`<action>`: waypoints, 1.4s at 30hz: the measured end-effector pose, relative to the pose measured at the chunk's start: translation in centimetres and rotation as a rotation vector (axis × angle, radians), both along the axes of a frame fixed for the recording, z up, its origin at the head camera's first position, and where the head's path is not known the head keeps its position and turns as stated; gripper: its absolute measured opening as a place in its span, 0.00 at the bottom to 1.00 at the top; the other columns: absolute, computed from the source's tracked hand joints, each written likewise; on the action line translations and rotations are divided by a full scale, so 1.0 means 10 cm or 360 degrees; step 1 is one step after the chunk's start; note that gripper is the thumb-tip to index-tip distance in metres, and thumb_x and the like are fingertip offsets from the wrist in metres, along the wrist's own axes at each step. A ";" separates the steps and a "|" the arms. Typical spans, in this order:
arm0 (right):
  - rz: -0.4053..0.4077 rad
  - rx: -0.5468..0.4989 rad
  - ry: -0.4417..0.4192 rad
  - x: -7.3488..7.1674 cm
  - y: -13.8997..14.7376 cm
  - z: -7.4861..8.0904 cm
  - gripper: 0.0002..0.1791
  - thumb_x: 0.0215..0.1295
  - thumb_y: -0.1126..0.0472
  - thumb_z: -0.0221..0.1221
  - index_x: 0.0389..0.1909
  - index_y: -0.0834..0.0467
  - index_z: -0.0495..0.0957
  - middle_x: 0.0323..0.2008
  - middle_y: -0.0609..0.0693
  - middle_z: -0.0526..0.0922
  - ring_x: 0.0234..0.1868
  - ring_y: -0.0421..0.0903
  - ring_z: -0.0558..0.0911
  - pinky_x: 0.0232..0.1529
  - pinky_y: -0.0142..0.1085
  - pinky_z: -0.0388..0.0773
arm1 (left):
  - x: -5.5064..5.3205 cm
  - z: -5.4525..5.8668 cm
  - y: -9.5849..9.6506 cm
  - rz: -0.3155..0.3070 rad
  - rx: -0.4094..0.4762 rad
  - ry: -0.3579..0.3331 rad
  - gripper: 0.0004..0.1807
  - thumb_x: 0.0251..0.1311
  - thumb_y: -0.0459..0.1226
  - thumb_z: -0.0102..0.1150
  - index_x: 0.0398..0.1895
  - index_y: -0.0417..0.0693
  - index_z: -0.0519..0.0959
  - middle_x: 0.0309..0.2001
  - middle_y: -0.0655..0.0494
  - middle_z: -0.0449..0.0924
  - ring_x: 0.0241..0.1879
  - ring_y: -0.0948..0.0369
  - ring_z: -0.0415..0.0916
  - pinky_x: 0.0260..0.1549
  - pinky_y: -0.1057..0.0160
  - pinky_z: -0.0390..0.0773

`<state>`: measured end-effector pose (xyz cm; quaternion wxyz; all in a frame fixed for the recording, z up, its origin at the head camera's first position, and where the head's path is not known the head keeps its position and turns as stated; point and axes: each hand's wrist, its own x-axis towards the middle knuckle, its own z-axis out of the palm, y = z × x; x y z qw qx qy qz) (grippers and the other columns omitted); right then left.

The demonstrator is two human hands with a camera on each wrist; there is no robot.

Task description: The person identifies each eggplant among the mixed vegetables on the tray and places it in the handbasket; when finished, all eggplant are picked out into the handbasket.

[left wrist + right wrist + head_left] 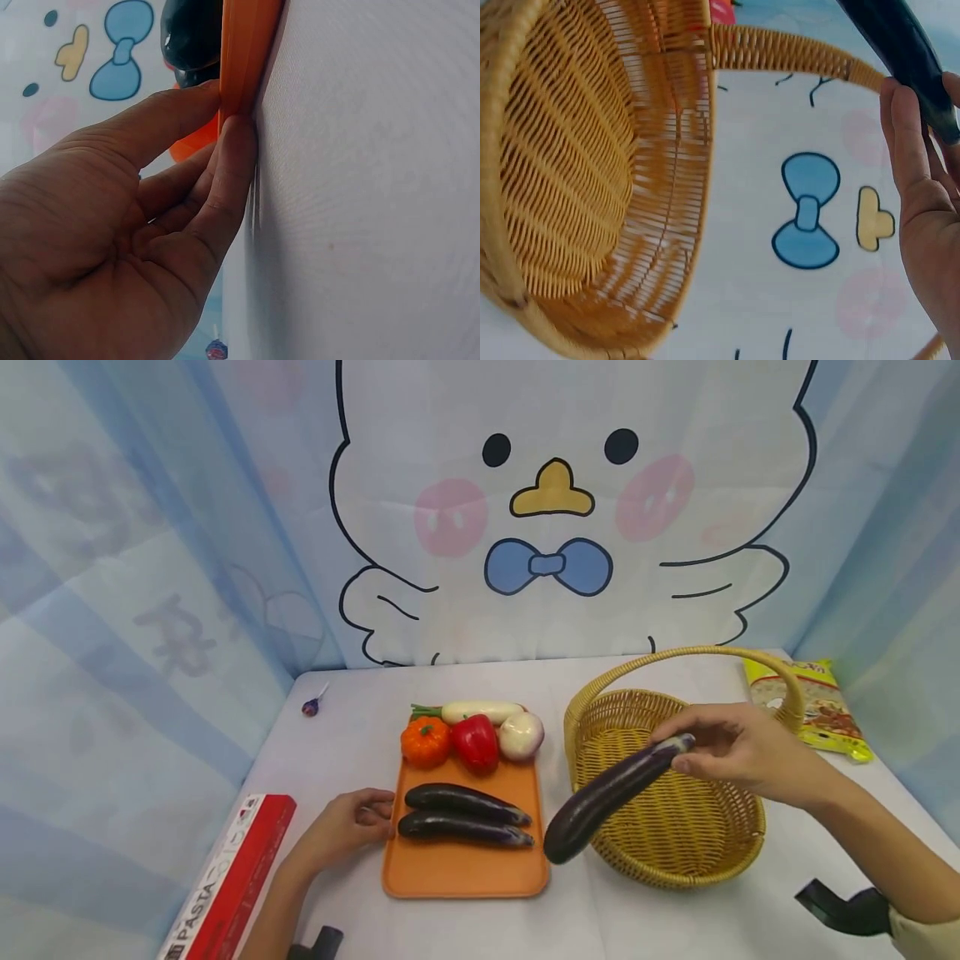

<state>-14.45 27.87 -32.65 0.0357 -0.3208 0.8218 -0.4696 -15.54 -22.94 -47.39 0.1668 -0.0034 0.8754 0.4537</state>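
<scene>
My right hand (750, 756) pinches a dark purple eggplant (611, 797) by its stem end, tilted in the air above the left side of the wicker basket (678, 827). The right wrist view has the same eggplant (904, 56) between thumb and fingers. My left hand (348, 827) is at the left edge of an orange tray (465, 878), thumb and fingertips pinching its rim in the left wrist view. Two eggplants (465, 802) lie side by side on the tray. Behind them sit an orange pumpkin (425, 743), a red bell pepper (476, 745), a white radish (480, 712) and a purple-white turnip (521, 737).
The basket's arched handle (675, 652) rises over its far side. A yellow snack bag (825, 710) lies behind the basket at right. A red and white pasta box (232, 877) is at the left edge, and a lollipop (311, 706) lies at the back left.
</scene>
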 end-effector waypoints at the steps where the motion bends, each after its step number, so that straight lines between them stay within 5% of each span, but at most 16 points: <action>1: -0.0011 0.0012 0.0028 -0.02 0.04 0.02 0.17 0.61 0.73 0.64 0.49 0.55 0.82 0.42 0.51 0.83 0.31 0.48 0.81 0.28 0.37 0.81 | 0.00 0.00 0.00 0.0003 -0.0002 0.0000 0.27 0.53 0.39 0.74 0.57 0.46 0.79 0.40 0.57 0.82 0.39 0.59 0.80 0.41 0.58 0.83; 8: -0.0073 0.0101 0.0141 -0.15 0.22 0.09 0.17 0.61 0.74 0.64 0.49 0.56 0.82 0.42 0.51 0.83 0.31 0.49 0.82 0.28 0.36 0.80 | -0.01 0.00 0.01 0.0010 0.0001 -0.0004 0.27 0.53 0.39 0.74 0.57 0.46 0.79 0.40 0.57 0.82 0.39 0.59 0.80 0.41 0.58 0.83; 16: -0.0236 0.0186 0.0080 -0.21 0.29 0.07 0.15 0.63 0.70 0.65 0.50 0.56 0.82 0.39 0.51 0.81 0.30 0.47 0.80 0.27 0.36 0.80 | -0.01 0.00 0.01 -0.0004 0.0000 -0.0013 0.27 0.53 0.39 0.74 0.57 0.46 0.79 0.40 0.57 0.82 0.39 0.59 0.80 0.42 0.58 0.83; 24: -0.0298 0.0362 0.0160 -0.28 0.31 0.01 0.13 0.64 0.65 0.66 0.49 0.51 0.82 0.38 0.47 0.83 0.32 0.45 0.81 0.30 0.34 0.79 | -0.01 -0.01 -0.01 -0.0015 0.0000 0.0005 0.28 0.52 0.40 0.74 0.58 0.45 0.79 0.41 0.57 0.82 0.39 0.58 0.80 0.42 0.58 0.83; 42: -0.0085 0.0371 0.0066 -0.53 0.26 -0.18 0.13 0.69 0.63 0.62 0.53 0.52 0.81 0.48 0.47 0.83 0.48 0.43 0.83 0.45 0.32 0.80 | -0.01 0.00 -0.02 -0.0017 0.0017 -0.0010 0.29 0.52 0.41 0.74 0.58 0.44 0.78 0.41 0.56 0.82 0.39 0.58 0.80 0.42 0.58 0.82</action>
